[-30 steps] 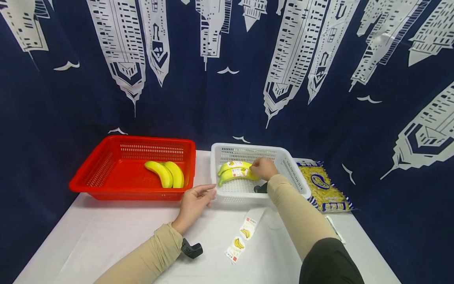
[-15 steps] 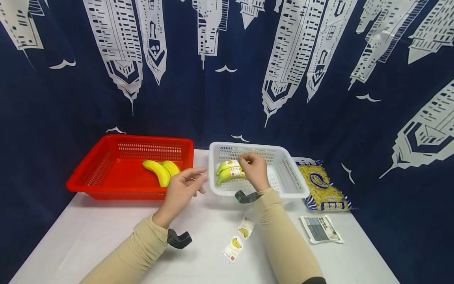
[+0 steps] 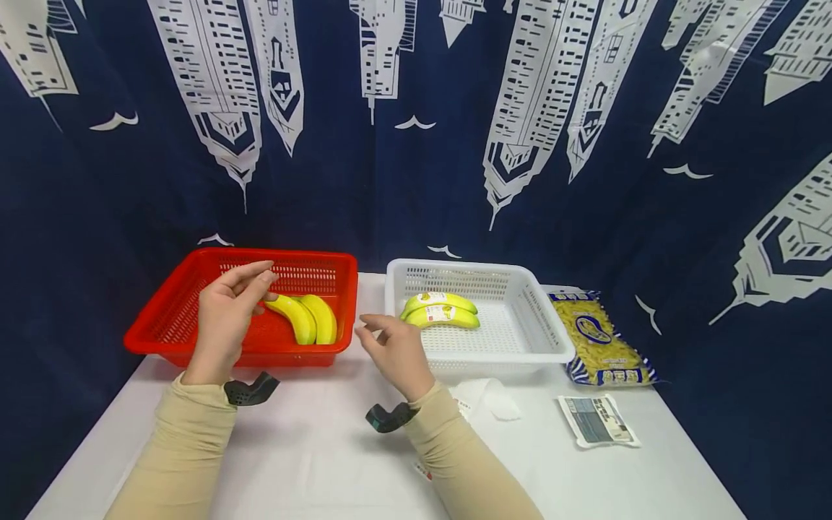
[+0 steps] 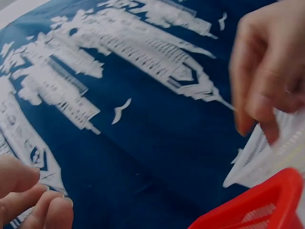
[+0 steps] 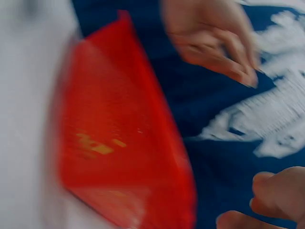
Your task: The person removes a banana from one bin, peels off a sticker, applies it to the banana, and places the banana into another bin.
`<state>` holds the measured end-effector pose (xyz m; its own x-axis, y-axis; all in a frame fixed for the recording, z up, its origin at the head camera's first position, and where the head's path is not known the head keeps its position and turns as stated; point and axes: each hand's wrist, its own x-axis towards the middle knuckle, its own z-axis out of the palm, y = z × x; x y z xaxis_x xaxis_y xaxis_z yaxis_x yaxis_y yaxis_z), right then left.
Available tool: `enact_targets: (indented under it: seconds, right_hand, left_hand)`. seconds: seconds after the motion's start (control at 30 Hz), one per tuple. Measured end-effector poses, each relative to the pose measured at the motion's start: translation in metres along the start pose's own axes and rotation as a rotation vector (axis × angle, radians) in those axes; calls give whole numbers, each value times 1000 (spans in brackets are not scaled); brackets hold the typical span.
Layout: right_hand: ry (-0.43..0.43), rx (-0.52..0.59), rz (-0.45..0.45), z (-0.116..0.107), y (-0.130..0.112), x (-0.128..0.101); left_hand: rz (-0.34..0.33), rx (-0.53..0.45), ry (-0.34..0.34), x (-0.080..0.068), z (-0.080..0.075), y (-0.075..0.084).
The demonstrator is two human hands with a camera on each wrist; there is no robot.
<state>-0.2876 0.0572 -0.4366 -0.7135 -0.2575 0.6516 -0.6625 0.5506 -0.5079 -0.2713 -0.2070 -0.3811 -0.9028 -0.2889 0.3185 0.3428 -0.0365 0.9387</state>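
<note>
The person's left hand (image 3: 227,318) hovers over the left part of the red basket (image 3: 279,356), palm turned inward, fingers softly bent and the thumb close to the fingertips, so the gap is narrow. The right hand (image 3: 398,354) hangs between the two baskets, its fingers loosely bent and a narrow gap showing between thumb and forefinger in the wrist view, where motion blurs the scene.

The red basket is glossy moulded plastic with slotted walls and a rolled rim. Inside, at its right end, two smooth yellow bananas (image 3: 299,321) curve downward side by side, touching. The white basket (image 3: 520,357), of similar perforated plastic with rounded corners, holds two greener, tapering bananas (image 3: 458,316) at its left end, lying lengthwise against each other, each with a pale printed label (image 3: 437,313) across its skin. A thin, curling paper strip (image 3: 487,397) lies in front of this basket, partly hidden by the right sleeve (image 3: 474,462); that sleeve, like the left sleeve (image 3: 175,440), is wrinkled beige cloth.

To the right, a crinkly clear bag (image 3: 594,332) with blue print and striped ends shows its lumpy yellow filling, and a flat, rectangular packet (image 3: 599,421) rests nearer on the white table covering (image 3: 318,448). Behind hangs a navy curtain (image 3: 377,195) printed with white, upside-down towers
</note>
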Motion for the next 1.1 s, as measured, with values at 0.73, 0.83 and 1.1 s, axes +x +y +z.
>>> enact_targets:
  seconds: [0.73, 0.83, 1.1]
  right_hand:
    - [-15, -258, -239, 30, -8, -10]
    - [-11, -253, -245, 30, -9, -9]
    - [-31, -253, -216, 27, -10, -9]
  left_hand:
    - [27, 576, -99, 102, -30, -14]
    - [45, 721, -126, 110, -30, -32]
    - [-13, 931, -307, 121, -30, -69]
